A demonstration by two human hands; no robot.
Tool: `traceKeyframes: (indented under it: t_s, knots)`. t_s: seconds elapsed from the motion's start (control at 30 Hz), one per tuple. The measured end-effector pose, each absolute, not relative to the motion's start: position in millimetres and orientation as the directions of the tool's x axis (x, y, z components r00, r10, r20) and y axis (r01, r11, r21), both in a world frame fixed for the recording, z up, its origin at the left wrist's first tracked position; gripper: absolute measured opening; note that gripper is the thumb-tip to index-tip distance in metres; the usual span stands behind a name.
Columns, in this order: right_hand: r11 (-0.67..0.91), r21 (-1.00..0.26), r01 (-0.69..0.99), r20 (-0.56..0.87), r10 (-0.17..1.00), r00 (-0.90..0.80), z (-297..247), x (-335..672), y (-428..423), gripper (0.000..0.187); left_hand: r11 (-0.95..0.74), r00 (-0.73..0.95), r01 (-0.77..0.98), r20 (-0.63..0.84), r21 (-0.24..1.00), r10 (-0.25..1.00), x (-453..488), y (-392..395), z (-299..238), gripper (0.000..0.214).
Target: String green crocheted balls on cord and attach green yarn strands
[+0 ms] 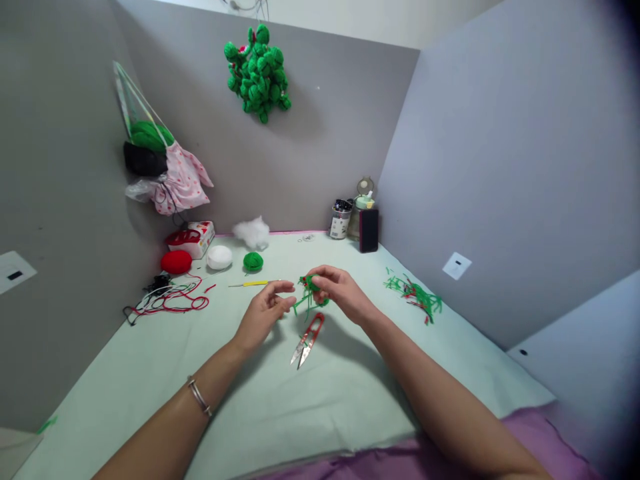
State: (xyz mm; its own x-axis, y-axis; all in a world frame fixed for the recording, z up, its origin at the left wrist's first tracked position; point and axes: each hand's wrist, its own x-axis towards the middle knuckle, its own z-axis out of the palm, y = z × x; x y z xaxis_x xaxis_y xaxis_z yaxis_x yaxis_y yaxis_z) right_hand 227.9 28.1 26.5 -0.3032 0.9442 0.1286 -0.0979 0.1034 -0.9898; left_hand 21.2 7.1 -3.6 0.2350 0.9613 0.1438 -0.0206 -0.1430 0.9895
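My right hand (336,288) pinches a small green crocheted piece (312,283) with bits of red on it, and loose green yarn ends dangle below. Just left of it, my left hand (267,312) has its thumb and fingers apart, its thumb close to a hanging green end; I see nothing held there. Red-handled thread snips (311,335) lie on the cloth beneath the hands, blades spread and pointing toward me. A crochet hook with a yellow handle (256,283) rests behind my left hand.
Red (176,262), white (219,257) and green yarn balls (253,261) sit at the back left, near tangled cords (185,297). Yarn scraps (417,297) lie right. A phone (369,231) stands by a can (340,222). Green crocheted pieces (257,77) hang above. Grey panels surround the table.
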Motion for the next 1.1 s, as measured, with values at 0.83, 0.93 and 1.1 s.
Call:
traceKeyframes:
  t_s: [0.83, 0.93, 1.1]
  knots:
    - [0.401, -0.711, 0.577, 0.220, 0.907, -0.359, -27.7, 200.0, 49.2, 0.009, 0.119, 0.258, -0.589, 0.047, 0.800, 0.965, -15.3, 22.1, 21.9, 0.030]
    - [0.379, -0.738, 0.559, 0.190, 0.911, -0.367, -25.9, 201.9, 49.1, 0.012, 0.129, 0.271, -0.585, 0.043, 0.801, 0.962, -14.4, 22.8, 19.8, 0.029]
    - [0.279, -0.903, 0.326, 0.144, 0.913, -0.381, 3.1, 232.6, 50.8, 0.030, 0.105, 0.251, -0.607, 0.064, 0.788, 0.966, -15.2, 24.0, 19.3, 0.030]
